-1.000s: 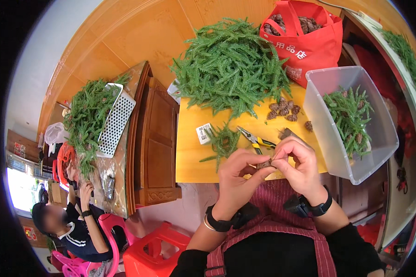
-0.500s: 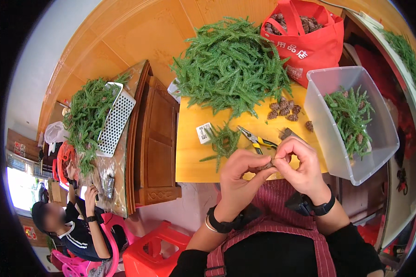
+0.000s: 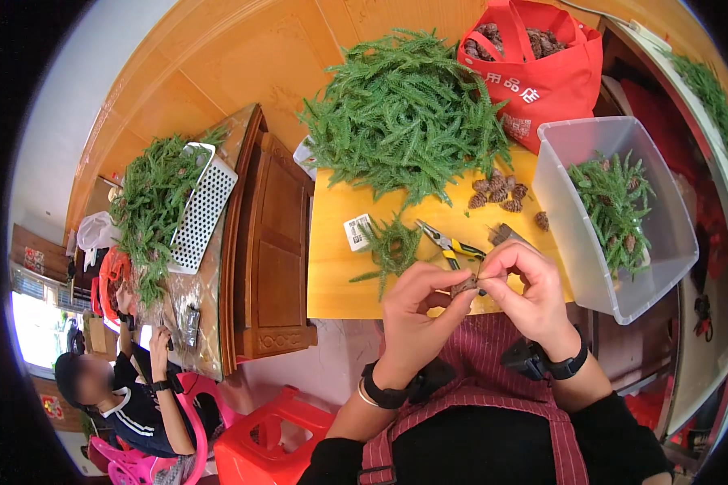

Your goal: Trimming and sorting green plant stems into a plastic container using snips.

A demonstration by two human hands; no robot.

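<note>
My left hand (image 3: 421, 305) pinches a small brown pine cone (image 3: 463, 286) between thumb and fingers, above the table's front edge. Against it, my right hand (image 3: 524, 284) has thumb and forefinger closed on a thin wire (image 3: 480, 268); most of the wire is hidden by the fingers. Just beyond my hands lie pliers (image 3: 445, 242) with black and yellow handles. Left of them rests a small green artificial pine sprig (image 3: 393, 249). A bundle of short thin dark pieces (image 3: 501, 234) is behind my right hand, and several loose pine cones (image 3: 497, 191) sit farther back.
A large heap of green sprigs (image 3: 404, 113) covers the back of the yellow table (image 3: 332, 279). At right stand a clear plastic bin (image 3: 655, 283) with sprigs and a red bag (image 3: 562, 81) of pine cones. A co-worker (image 3: 150, 412) sits at left, near a red stool (image 3: 267, 436).
The pine cone has turned in my left fingers and shows more. The right fingers have shifted slightly, and the thin wire now stands up above them.
</note>
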